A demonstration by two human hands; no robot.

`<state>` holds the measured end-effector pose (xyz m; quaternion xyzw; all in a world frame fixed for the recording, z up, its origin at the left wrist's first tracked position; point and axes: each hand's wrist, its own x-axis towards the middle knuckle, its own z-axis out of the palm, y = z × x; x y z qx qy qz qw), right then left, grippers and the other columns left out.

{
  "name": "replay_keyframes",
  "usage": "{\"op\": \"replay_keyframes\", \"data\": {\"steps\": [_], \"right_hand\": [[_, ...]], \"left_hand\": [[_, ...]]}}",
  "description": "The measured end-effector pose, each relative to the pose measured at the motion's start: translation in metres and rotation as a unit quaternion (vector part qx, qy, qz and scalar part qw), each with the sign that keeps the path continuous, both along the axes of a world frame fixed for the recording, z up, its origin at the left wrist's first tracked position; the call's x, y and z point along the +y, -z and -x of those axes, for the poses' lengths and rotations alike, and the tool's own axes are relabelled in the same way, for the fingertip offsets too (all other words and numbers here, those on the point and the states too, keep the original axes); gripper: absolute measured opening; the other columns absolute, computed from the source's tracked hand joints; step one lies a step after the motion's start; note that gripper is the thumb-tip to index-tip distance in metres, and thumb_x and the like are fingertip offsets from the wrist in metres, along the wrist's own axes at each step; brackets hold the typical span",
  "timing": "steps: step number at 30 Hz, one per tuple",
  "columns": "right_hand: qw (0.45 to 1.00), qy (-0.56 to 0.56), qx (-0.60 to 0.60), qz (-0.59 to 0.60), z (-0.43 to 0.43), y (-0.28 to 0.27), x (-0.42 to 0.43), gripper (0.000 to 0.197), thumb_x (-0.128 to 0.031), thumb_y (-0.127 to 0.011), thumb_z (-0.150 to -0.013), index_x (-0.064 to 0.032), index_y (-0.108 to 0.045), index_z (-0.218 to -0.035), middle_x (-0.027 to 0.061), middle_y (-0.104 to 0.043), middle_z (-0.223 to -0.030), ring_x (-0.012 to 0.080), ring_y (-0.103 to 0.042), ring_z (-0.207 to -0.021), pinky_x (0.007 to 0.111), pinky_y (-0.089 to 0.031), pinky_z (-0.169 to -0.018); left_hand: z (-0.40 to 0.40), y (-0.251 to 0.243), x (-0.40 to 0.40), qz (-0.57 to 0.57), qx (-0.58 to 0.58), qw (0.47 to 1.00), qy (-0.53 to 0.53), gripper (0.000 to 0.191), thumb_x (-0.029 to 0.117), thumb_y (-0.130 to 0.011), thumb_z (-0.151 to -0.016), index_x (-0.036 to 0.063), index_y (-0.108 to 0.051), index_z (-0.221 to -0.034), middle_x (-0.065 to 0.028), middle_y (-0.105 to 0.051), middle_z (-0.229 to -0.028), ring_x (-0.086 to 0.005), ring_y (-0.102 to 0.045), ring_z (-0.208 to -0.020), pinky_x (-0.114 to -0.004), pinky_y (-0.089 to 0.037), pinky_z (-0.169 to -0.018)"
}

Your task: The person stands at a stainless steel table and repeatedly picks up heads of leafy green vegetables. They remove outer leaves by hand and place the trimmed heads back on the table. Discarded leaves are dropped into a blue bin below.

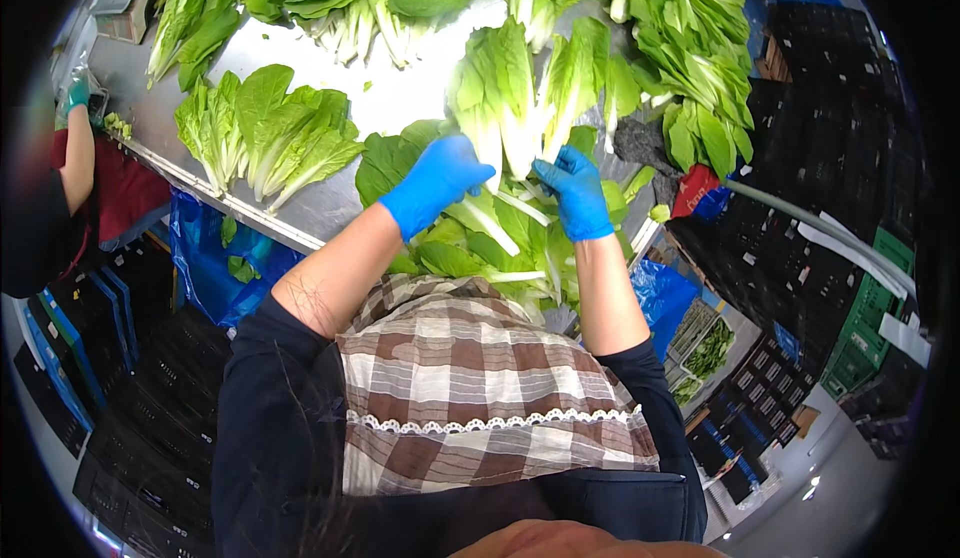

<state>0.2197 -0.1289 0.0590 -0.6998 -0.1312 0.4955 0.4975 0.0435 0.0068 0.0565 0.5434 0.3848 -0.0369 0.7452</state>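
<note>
Both hands wear blue gloves over the near edge of a metal table (300, 211). My left hand (444, 175) is closed on the pale stem end of a leafy green (491, 100), whose leaves point away from me. My right hand (570, 187) pinches the stem base of another leafy green (574, 70) just to the right. Loose leaves with white stems (480, 239) lie beneath and between the hands, against the checked apron. To the left, a small group of leafy greens (274, 134) rests on the table.
More leafy greens (375, 3) are heaped along the far side and right (697, 55). Blue plastic bags (225, 258) hang at the near edge. A co-worker's gloved hand (79, 93) is at far left. Stacked black crates (817, 145) stand right, others (157, 423) lower left.
</note>
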Motion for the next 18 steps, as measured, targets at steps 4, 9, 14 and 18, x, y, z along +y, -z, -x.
{"op": "replay_keyframes", "data": {"steps": [4,9,14,18], "right_hand": [[0.997,0.061,0.020,-0.043,0.018,0.010,-0.038,0.023,-0.006,-0.071,-0.080,-0.0018,-0.061,-0.101,0.0031,-0.064,-0.083,0.0079,-0.057,-0.067,0.021,-0.042,-0.057],[0.991,0.082,0.064,-0.082,0.057,0.021,-0.057,0.044,0.005,-0.070,-0.077,-0.0007,-0.053,-0.117,0.0087,-0.065,-0.101,0.0153,-0.063,-0.087,0.027,-0.052,-0.078],[0.981,0.096,0.080,-0.149,0.093,0.012,-0.055,0.044,0.005,-0.069,-0.077,-0.0010,-0.052,-0.117,0.0109,-0.065,-0.105,0.0182,-0.063,-0.093,0.029,-0.052,-0.083],[0.978,0.120,0.050,-0.161,0.088,0.025,-0.054,0.045,0.007,-0.067,-0.077,-0.0009,-0.050,-0.118,0.0106,-0.064,-0.104,0.0181,-0.064,-0.091,0.029,-0.052,-0.080]], "left_hand": [[0.015,0.005,-0.030,0.062,-0.049,0.995,-0.057,0.017,0.012,-0.067,-0.079,0.0011,-0.057,-0.088,-0.0052,-0.061,-0.077,-0.0115,-0.058,-0.063,-0.024,-0.041,-0.051],[0.018,0.012,-0.053,0.090,-0.078,0.986,-0.114,0.022,0.008,-0.064,-0.078,0.0000,-0.059,-0.098,-0.0067,-0.065,-0.084,-0.0113,-0.059,-0.065,-0.024,-0.042,-0.053],[0.021,0.020,-0.066,0.024,-0.079,0.990,-0.115,0.023,0.010,-0.066,-0.079,0.0012,-0.062,-0.100,-0.0064,-0.065,-0.081,-0.0120,-0.059,-0.065,-0.024,-0.045,-0.056],[0.021,0.028,-0.069,0.031,-0.029,0.995,-0.095,0.024,0.025,-0.070,-0.082,0.0023,-0.065,-0.087,-0.0053,-0.064,-0.070,-0.0116,-0.056,-0.057,-0.025,-0.044,-0.051]]}}
